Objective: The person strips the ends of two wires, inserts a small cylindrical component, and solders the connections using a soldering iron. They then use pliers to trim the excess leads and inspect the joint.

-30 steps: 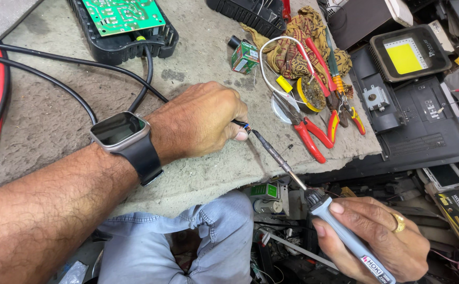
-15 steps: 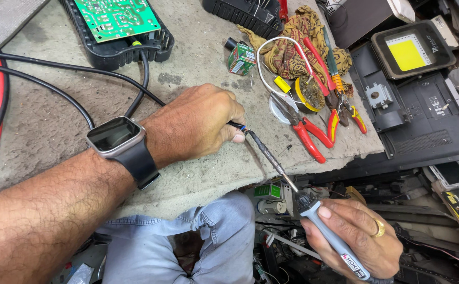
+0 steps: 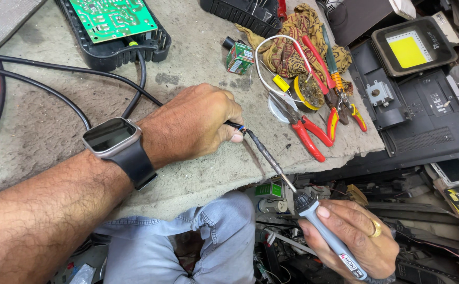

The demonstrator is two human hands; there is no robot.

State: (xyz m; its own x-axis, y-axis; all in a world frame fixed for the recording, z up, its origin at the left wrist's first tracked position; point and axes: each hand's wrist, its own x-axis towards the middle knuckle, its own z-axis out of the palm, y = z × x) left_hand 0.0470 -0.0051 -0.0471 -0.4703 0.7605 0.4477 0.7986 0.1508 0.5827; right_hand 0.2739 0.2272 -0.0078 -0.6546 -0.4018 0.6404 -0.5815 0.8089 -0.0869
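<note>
Pinching a thin wire end (image 3: 238, 126) near the workbench (image 3: 198, 173) front edge, the left hand (image 3: 198, 123) keeps it pinned; that limp, light wire wants holding close to its tip. Right hand (image 3: 353, 236) grips the stiff soldering iron (image 3: 313, 215) by its grey handle, tip touching the wire

Our one view, a head-worn camera, we look steeply down and close over our own forearms, table (image 3: 198, 47) spreading beyond the fingers (image 3: 234, 135), our denim knee below them, cluttered floor off to the fingers' right
</note>
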